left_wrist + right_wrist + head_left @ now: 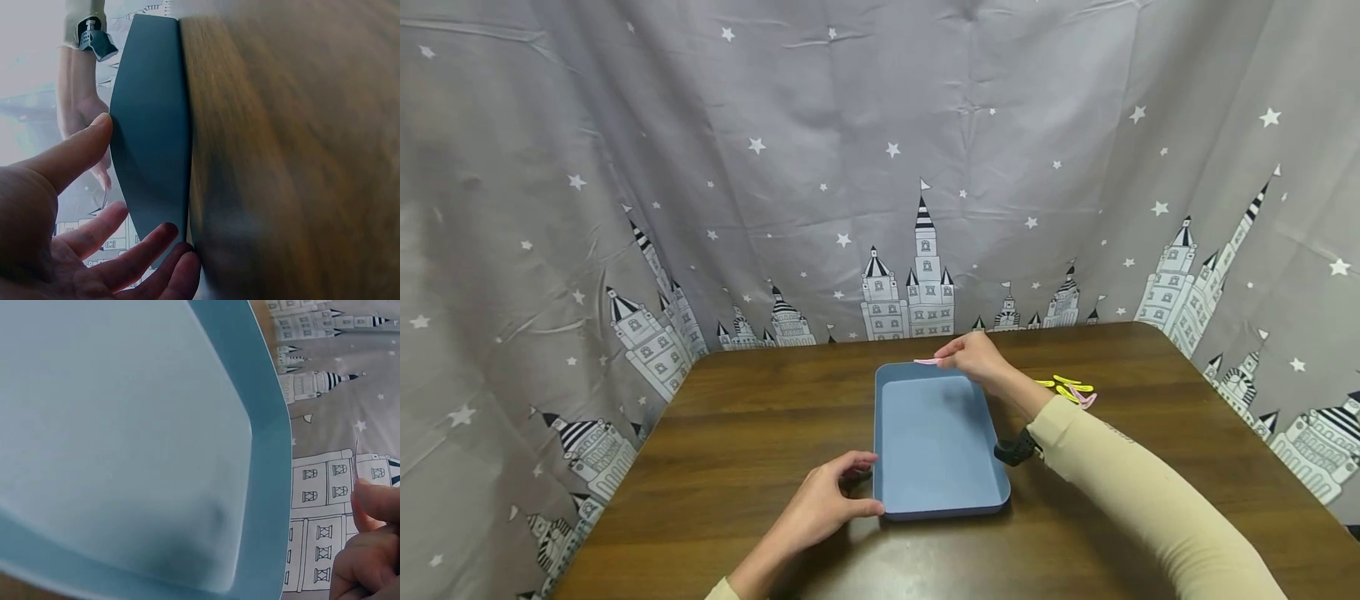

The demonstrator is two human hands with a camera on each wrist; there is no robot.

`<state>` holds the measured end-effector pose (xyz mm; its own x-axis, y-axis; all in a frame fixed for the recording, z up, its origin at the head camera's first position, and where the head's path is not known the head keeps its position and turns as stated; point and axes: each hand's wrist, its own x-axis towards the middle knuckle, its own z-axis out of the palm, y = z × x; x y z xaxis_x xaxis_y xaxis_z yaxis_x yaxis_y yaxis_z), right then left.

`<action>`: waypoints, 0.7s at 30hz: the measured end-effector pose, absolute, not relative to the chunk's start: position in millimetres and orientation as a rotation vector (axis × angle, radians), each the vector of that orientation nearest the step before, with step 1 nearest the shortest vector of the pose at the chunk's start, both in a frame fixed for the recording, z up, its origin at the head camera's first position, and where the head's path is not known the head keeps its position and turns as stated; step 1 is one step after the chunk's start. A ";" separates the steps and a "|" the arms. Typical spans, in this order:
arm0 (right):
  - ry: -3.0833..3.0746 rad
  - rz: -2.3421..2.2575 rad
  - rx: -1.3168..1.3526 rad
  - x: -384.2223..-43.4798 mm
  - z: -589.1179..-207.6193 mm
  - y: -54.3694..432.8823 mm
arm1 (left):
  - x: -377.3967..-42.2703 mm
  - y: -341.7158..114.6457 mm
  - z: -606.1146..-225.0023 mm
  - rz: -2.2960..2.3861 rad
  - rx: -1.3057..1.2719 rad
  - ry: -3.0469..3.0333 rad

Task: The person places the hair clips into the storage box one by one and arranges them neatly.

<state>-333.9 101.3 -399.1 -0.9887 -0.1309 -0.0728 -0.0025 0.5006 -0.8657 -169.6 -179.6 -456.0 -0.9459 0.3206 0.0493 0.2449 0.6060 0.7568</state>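
A shallow blue tray (936,450) lies on the wooden table. My right hand (973,358) is above its far rim, pinching a slim pink hair clip (927,361) between thumb and fingers. In the right wrist view the clip (357,456) points up from the fingertips, seen edge-on. My left hand (823,500) is at the tray's near left side. In the left wrist view its thumb touches the rim and its loosely spread fingers (140,256) rest along the outer wall (153,125).
Right of the tray, beyond my right forearm, several yellow hair clips (1066,392) and pink ones (1082,398) lie in a loose group on the table (760,417). A grey curtain (820,167) printed with castles and stars hangs behind the table. A dark wrist camera (1017,448) hangs over the tray's right edge.
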 end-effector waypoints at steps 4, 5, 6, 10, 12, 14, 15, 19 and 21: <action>2.573 -1.520 -0.102 -336.7 -401.5 97.4 | -169.4 -179.5 -455.7 1.263 0.483 2.740; 2.571 -1.521 -0.102 -337.2 -401.7 96.5 | -169.4 -179.5 -455.6 1.262 0.484 2.741; 2.571 -1.518 -0.102 -337.7 -402.2 95.5 | -169.5 -179.6 -455.6 1.262 0.482 2.743; 2.580 -1.498 -0.099 -340.6 -404.4 90.7 | -169.4 -180.0 -455.4 1.257 0.487 2.747; 2.586 -1.482 -0.098 -342.5 -406.2 87.5 | -169.4 -180.2 -455.4 1.259 0.484 2.746; 2.591 -1.467 -0.105 -344.0 -408.3 84.2 | -169.3 -180.3 -455.3 1.261 0.481 2.743; 2.594 -1.464 -0.101 -344.6 -409.4 82.5 | -169.2 -180.3 -455.3 1.260 0.482 2.741; 2.632 -1.451 -0.123 -346.1 -414.1 75.9 | -169.3 -179.9 -454.9 1.261 0.482 2.733; 2.637 -1.449 -0.121 -346.8 -416.3 72.5 | -169.0 -180.0 -454.7 1.259 0.484 2.732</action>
<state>-346.8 72.5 -416.3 -0.9883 -0.1326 -0.0752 -0.0077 0.5358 -0.8443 -169.0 -180.0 -454.7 -0.9453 0.3230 0.0462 0.2449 0.6088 0.7546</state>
